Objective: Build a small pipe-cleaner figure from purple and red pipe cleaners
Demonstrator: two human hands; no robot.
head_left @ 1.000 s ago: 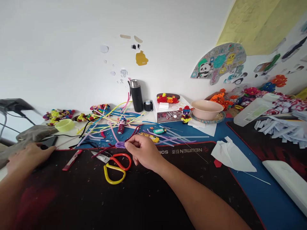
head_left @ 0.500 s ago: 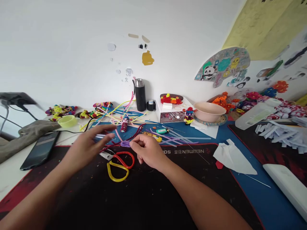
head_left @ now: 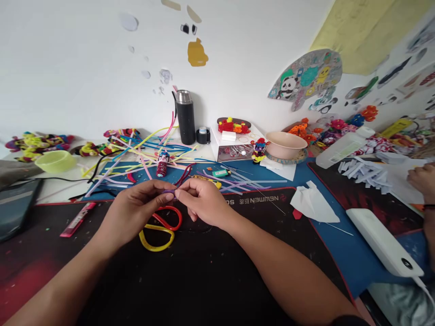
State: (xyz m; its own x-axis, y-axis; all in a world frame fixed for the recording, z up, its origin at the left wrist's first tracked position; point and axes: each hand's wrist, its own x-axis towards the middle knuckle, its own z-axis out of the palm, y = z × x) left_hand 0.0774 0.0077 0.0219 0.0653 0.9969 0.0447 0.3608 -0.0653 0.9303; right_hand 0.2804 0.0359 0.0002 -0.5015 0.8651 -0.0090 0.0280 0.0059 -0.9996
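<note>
Over the dark desk mat, my left hand (head_left: 136, 206) and my right hand (head_left: 204, 201) meet with thumbs and fingertips pinched together. Between them is a small piece of purple pipe cleaner (head_left: 169, 192), mostly covered by the fingers. Scissors (head_left: 158, 248) with one red and one yellow handle lie on the mat just below my hands, their blades hidden under my left hand. Right behind the fingers is a dark red pipe cleaner (head_left: 185, 174). A small figure with a dark red wrapped body (head_left: 162, 164) stands a little farther back.
Several coloured pipe cleaners (head_left: 159, 141) spread behind my hands near a black thermos (head_left: 185, 118). A green lighter (head_left: 220, 173), a pink bowl (head_left: 286, 146) and crumpled tissue (head_left: 313, 203) are to the right. Another person's hand (head_left: 423, 181) shows at the right edge, above a white power bank (head_left: 384, 242).
My left hand has moved right and closed on the purple pipe cleaner, which my right hand held in a loop before. The view has shifted right, bringing another person's hand into sight.
</note>
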